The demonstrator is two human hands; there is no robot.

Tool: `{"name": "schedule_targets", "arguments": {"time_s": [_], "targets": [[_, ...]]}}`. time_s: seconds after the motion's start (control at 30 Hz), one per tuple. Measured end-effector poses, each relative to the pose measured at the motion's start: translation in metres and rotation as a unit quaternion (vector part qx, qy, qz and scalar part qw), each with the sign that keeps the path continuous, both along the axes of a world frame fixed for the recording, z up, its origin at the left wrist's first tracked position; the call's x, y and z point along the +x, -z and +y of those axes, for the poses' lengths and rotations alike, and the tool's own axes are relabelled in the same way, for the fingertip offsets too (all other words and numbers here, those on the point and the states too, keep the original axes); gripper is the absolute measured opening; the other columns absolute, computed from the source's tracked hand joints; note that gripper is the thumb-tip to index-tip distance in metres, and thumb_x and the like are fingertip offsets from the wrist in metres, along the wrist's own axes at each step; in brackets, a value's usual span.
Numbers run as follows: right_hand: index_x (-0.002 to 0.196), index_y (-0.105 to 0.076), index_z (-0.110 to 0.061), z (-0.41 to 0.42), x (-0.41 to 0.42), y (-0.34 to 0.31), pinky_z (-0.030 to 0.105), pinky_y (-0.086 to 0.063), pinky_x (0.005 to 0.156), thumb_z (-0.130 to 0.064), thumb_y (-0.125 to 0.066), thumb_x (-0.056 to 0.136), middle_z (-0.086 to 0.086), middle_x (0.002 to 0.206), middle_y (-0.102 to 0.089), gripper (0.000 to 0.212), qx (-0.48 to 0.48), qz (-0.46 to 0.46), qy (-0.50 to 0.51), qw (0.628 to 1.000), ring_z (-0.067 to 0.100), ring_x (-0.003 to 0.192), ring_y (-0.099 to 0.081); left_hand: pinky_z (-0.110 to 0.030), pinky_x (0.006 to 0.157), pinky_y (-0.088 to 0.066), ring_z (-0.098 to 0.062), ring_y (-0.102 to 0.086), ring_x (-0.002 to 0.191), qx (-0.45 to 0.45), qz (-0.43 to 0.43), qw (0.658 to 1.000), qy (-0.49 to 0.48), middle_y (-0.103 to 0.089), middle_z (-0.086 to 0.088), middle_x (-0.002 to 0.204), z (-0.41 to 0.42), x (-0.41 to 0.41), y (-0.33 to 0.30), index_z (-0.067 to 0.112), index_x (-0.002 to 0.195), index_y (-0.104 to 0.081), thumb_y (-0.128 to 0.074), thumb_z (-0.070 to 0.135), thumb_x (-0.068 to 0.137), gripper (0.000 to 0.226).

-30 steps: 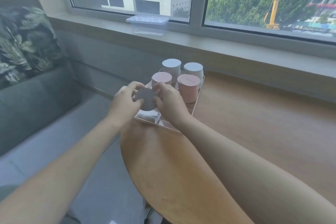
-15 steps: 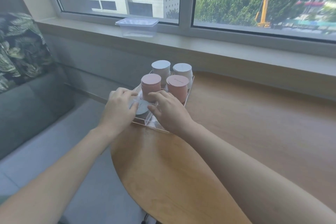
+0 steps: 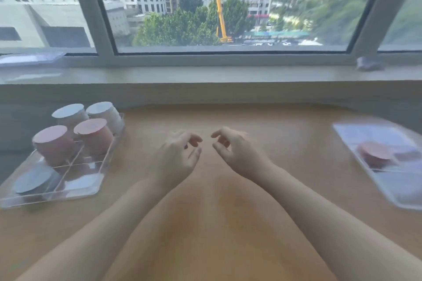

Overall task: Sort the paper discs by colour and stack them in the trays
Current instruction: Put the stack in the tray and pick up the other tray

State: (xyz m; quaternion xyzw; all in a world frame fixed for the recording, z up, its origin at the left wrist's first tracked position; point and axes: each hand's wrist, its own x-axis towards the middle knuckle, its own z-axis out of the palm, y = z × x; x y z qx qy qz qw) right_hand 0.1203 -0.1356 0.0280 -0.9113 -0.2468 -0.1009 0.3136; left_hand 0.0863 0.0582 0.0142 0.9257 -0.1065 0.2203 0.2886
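We are looking across a wooden table (image 3: pixel 228 223) under a city-view window (image 3: pixel 228 7). Our left hand (image 3: pixel 175 157) and right hand (image 3: pixel 237 153) are hovering loosely curled, holding nothing, having left the left tray (image 3: pixel 75 191), where a grey disc (image 3: pixel 33 180) now lies flat; a second tray (image 3: pixel 388 187) is showing at right.

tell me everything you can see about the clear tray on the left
The clear tray looks like transparent plastic, divided into six compartments, lying flat at the left edge of the wooden table. Its four far compartments hold tall disc stacks, two pale blue-white, two pink. The near-left compartment holds a low grey-blue stack; the near-right looks empty. Neither hand touches it.
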Motion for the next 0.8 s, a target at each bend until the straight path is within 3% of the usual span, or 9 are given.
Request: {"name": "schedule_targets", "arguments": {"time_s": [0.1,0.27,0.37,0.47,0.53,0.67,0.8], "targets": [[0.111,-0.065,-0.023,-0.08,-0.005,-0.001,0.03,-0.048,0.079,-0.031,-0.056,0.097,-0.009,0.092,-0.068,0.019,-0.001,0.014,0.088,0.996,0.01,0.086,-0.062,-0.027,0.074,-0.041,-0.009,-0.055,0.083,-0.017,0.016,0.997,0.07,-0.064,0.016,0.09,-0.075,0.022,0.004,0.029,0.1,-0.066,-0.059,0.035,0.085,0.018],[0.107,-0.066,-0.024,-0.2,-0.016,-0.006,0.032,-0.049,0.079,-0.03,-0.056,0.096,-0.009,0.093,-0.069,0.016,-0.012,0.02,0.239,0.971,0.013,0.089,-0.063,-0.039,0.08,-0.051,-0.012,-0.058,0.08,-0.041,0.059,0.983,0.168,-0.063,0.015,0.09,-0.189,0.055,0.005,0.029,0.101,-0.066,-0.057,0.04,0.082,0.023],[0.109,-0.064,-0.024,-0.267,-0.017,-0.007,0.037,-0.052,0.08,-0.029,-0.052,0.097,-0.008,0.101,-0.068,0.018,-0.007,0.059,0.316,0.947,0.014,0.091,-0.063,-0.032,0.079,-0.051,-0.011,-0.059,0.079,-0.042,0.08,0.974,0.21,-0.064,0.013,0.094,-0.25,0.064,0.002,0.024,0.104,-0.068,-0.063,0.031,0.089,0.018],[0.116,-0.062,-0.024,-0.321,-0.014,-0.004,0.036,-0.049,0.082,-0.033,-0.054,0.095,-0.006,0.114,-0.065,0.024,0.003,0.104,0.369,0.924,0.014,0.098,-0.06,-0.019,0.071,-0.041,-0.01,-0.058,0.082,-0.047,0.11,0.964,0.237,-0.065,0.01,0.104,-0.301,0.07,-0.001,0.021,0.111,-0.068,-0.062,0.023,0.094,0.018],[0.125,-0.059,-0.021,-0.345,-0.008,-0.004,0.032,-0.044,0.085,-0.035,-0.058,0.094,-0.004,0.124,-0.058,0.034,0.007,0.137,0.388,0.911,0.015,0.107,-0.054,-0.016,0.073,-0.04,-0.011,-0.059,0.089,-0.054,0.135,0.958,0.248,-0.065,0.007,0.113,-0.328,0.075,-0.002,0.018,0.118,-0.067,-0.059,0.023,0.096,0.023],[0.139,-0.05,-0.016,-0.365,0.01,0.0,0.032,-0.043,0.092,-0.038,-0.066,0.091,0.002,0.13,-0.056,0.055,0.038,0.2,0.388,0.899,0.019,0.112,-0.054,-0.03,0.096,-0.046,-0.018,-0.056,0.119,-0.041,0.206,0.947,0.241,-0.06,0.003,0.134,-0.367,0.089,-0.007,0.015,0.136,-0.057,-0.056,0.029,0.1,0.039],[0.145,-0.043,-0.012,-0.365,0.029,0.001,0.031,-0.043,0.09,-0.036,-0.07,0.089,0.007,0.133,-0.056,0.066,0.023,0.263,0.355,0.897,0.026,0.116,-0.057,-0.031,0.101,-0.043,-0.021,-0.051,0.13,0.007,0.248,0.94,0.234,-0.054,-0.001,0.145,-0.391,0.105,-0.006,0.013,0.147,-0.045,-0.053,0.031,0.102,0.049]]}}
